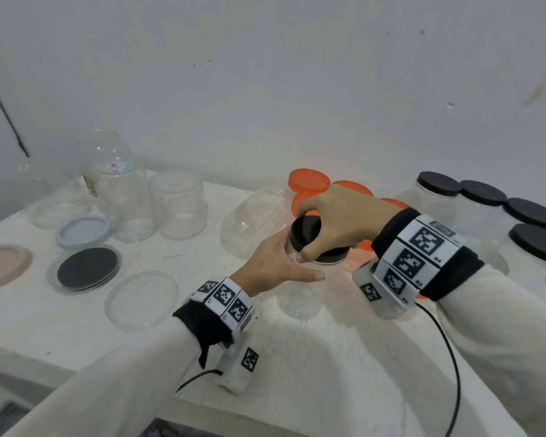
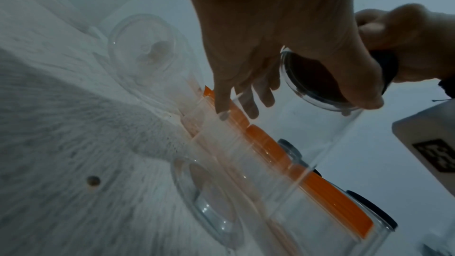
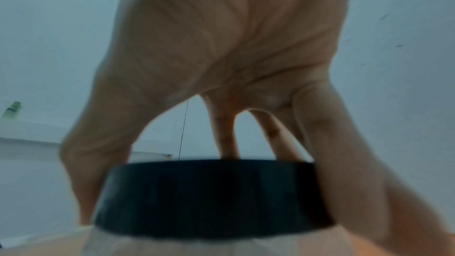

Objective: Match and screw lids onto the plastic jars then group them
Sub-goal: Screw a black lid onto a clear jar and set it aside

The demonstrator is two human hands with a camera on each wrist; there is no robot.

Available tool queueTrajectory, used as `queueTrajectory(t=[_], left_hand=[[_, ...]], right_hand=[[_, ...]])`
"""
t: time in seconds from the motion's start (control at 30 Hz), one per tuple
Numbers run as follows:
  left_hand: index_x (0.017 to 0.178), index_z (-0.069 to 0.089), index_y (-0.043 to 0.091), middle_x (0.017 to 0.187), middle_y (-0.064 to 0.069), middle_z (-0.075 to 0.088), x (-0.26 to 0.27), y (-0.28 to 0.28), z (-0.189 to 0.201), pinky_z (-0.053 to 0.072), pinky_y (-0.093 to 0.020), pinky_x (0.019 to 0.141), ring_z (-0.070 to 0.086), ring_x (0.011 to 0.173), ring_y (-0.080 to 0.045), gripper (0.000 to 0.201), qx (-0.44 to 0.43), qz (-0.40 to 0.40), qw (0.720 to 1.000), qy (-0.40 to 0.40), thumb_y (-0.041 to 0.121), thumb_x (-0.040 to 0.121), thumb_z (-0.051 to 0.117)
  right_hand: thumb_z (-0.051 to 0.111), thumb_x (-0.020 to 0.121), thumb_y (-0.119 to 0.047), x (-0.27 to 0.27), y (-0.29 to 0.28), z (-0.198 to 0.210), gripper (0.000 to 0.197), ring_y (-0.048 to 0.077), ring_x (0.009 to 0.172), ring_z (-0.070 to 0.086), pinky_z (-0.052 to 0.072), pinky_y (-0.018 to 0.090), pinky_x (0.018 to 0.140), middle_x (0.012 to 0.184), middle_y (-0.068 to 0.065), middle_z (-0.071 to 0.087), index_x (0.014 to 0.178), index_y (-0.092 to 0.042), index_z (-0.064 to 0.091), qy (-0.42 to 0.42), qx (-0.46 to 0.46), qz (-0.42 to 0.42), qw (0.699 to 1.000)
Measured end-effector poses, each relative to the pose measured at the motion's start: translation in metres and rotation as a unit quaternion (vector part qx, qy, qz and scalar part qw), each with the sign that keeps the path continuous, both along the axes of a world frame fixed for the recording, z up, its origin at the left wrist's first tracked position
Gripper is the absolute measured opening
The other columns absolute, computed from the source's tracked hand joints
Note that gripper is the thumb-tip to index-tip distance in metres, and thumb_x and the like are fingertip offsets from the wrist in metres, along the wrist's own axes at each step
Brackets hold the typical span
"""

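Note:
A clear plastic jar (image 1: 300, 299) stands upright near the middle of the white table (image 1: 328, 351). My left hand (image 1: 284, 261) wraps round its upper wall, thumb on the near side. From above, my right hand (image 1: 325, 222) grips a black lid (image 1: 330, 256) sitting on the jar's mouth, fingers curled round its rim. In the left wrist view my left hand (image 2: 270, 61) holds the jar (image 2: 283, 153) with the black lid (image 2: 317, 83) seen from below. The right wrist view shows my right hand (image 3: 221, 77) clamped on the black lid (image 3: 209, 196).
Several clear jars with black lids (image 1: 438, 184) stand grouped at the right. Orange lids (image 1: 309, 181) lie behind my hands, beside a clear jar on its side (image 1: 259, 222). At the left stand open clear jars (image 1: 178, 205); pink (image 1: 0, 266), blue-grey (image 1: 82, 231), black (image 1: 87, 268) and clear (image 1: 142, 299) lids lie there.

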State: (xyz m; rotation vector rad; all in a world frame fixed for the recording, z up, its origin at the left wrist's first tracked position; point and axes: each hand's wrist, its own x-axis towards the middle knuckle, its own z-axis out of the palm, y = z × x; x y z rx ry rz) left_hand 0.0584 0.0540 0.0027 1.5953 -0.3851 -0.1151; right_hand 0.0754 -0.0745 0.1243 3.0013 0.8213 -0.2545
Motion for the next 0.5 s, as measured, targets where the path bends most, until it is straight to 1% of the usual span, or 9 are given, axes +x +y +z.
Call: queueTrajectory(t=[0.07, 0.13, 0.2, 0.23, 0.27, 0.3, 0.33, 0.4, 0.5], left_hand=[[0.120, 0.053, 0.017, 0.111, 0.008, 0.064, -0.0024, -0.0015, -0.0009, 0.045, -0.009, 0.078, 0.060, 0.101, 0.004, 0.064, -0.005, 0.003, 1.000, -0.003, -0.003, 0.066, 0.080], [0.117, 0.052, 0.021, 0.108, 0.011, 0.064, -0.0030, -0.0012, 0.0004, 0.045, -0.005, 0.074, 0.059, 0.097, 0.009, 0.062, 0.002, 0.003, 1.000, -0.003, -0.002, 0.066, 0.080], [0.119, 0.052, 0.021, 0.109, 0.013, 0.064, -0.0028, 0.0001, 0.0014, 0.045, -0.006, 0.075, 0.059, 0.099, 0.009, 0.063, 0.006, 0.000, 1.000, -0.001, 0.000, 0.066, 0.080], [0.120, 0.052, 0.021, 0.111, 0.012, 0.064, -0.0026, 0.0005, 0.0017, 0.046, -0.008, 0.078, 0.058, 0.101, 0.008, 0.064, 0.012, -0.001, 1.000, -0.001, 0.003, 0.066, 0.082], [0.121, 0.052, 0.022, 0.113, 0.012, 0.063, -0.0021, 0.0008, 0.0017, 0.046, -0.011, 0.082, 0.058, 0.104, 0.006, 0.066, 0.019, 0.000, 1.000, -0.002, 0.006, 0.065, 0.083], [0.121, 0.052, 0.024, 0.115, 0.011, 0.063, -0.0015, 0.0012, 0.0012, 0.046, -0.013, 0.085, 0.056, 0.107, 0.005, 0.066, 0.022, -0.001, 1.000, -0.002, 0.008, 0.065, 0.084], [0.119, 0.052, 0.026, 0.116, 0.012, 0.063, -0.0009, 0.0021, 0.0007, 0.046, -0.013, 0.086, 0.055, 0.109, 0.005, 0.065, 0.024, -0.004, 1.000, 0.001, 0.009, 0.065, 0.084], [0.116, 0.051, 0.028, 0.116, 0.013, 0.061, 0.0004, 0.0041, 0.0006, 0.045, -0.008, 0.081, 0.054, 0.108, 0.009, 0.061, 0.028, -0.020, 0.999, 0.013, 0.005, 0.067, 0.081], [0.115, 0.051, 0.024, 0.112, 0.014, 0.061, 0.0026, 0.0058, 0.0002, 0.045, -0.010, 0.081, 0.056, 0.105, 0.009, 0.061, 0.025, -0.030, 0.999, 0.014, 0.000, 0.067, 0.080]], right_hand=[[0.071, 0.066, -0.057, -0.0036, 0.0005, -0.0010, 0.059, -0.005, 0.038, 0.052, 0.037, 0.017, 0.040, 0.069, -0.010, 0.051, 0.112, -0.021, 0.058, -0.015, 0.004, -0.012, 1.000], [0.069, 0.069, -0.058, -0.0068, 0.0021, -0.0007, 0.058, 0.005, 0.035, 0.048, 0.035, 0.017, 0.041, 0.067, -0.010, 0.050, 0.112, -0.020, 0.058, -0.031, -0.005, -0.016, 0.999], [0.066, 0.070, -0.062, -0.0077, 0.0031, 0.0023, 0.065, 0.003, 0.047, 0.046, 0.039, 0.021, 0.048, 0.077, -0.008, 0.052, 0.120, -0.022, 0.054, -0.020, -0.030, -0.018, 0.999], [0.064, 0.071, -0.064, -0.0067, 0.0022, 0.0041, 0.069, 0.005, 0.057, 0.050, 0.043, 0.022, 0.055, 0.088, -0.006, 0.054, 0.126, -0.025, 0.049, 0.001, -0.048, -0.016, 0.999], [0.064, 0.071, -0.065, -0.0053, 0.0005, 0.0059, 0.075, 0.009, 0.073, 0.055, 0.046, 0.025, 0.066, 0.102, -0.005, 0.053, 0.133, -0.029, 0.042, 0.030, -0.065, -0.008, 0.997], [0.065, 0.070, -0.064, -0.0036, -0.0013, 0.0072, 0.081, 0.013, 0.092, 0.054, 0.047, 0.028, 0.078, 0.113, -0.006, 0.047, 0.138, -0.033, 0.034, 0.057, -0.080, 0.008, 0.995], [0.069, 0.069, -0.060, -0.0022, -0.0028, 0.0082, 0.085, 0.016, 0.105, 0.047, 0.045, 0.032, 0.088, 0.117, -0.008, 0.040, 0.141, -0.037, 0.029, 0.072, -0.093, 0.027, 0.993], [0.075, 0.066, -0.054, -0.0008, -0.0045, 0.0077, 0.085, 0.016, 0.106, 0.041, 0.045, 0.034, 0.090, 0.111, -0.009, 0.035, 0.138, -0.041, 0.032, 0.065, -0.093, 0.054, 0.992], [0.076, 0.060, -0.056, 0.0015, -0.0035, 0.0042, 0.076, 0.013, 0.095, 0.042, 0.046, 0.031, 0.081, 0.099, -0.011, 0.040, 0.127, -0.038, 0.047, 0.025, -0.050, 0.063, 0.996]])
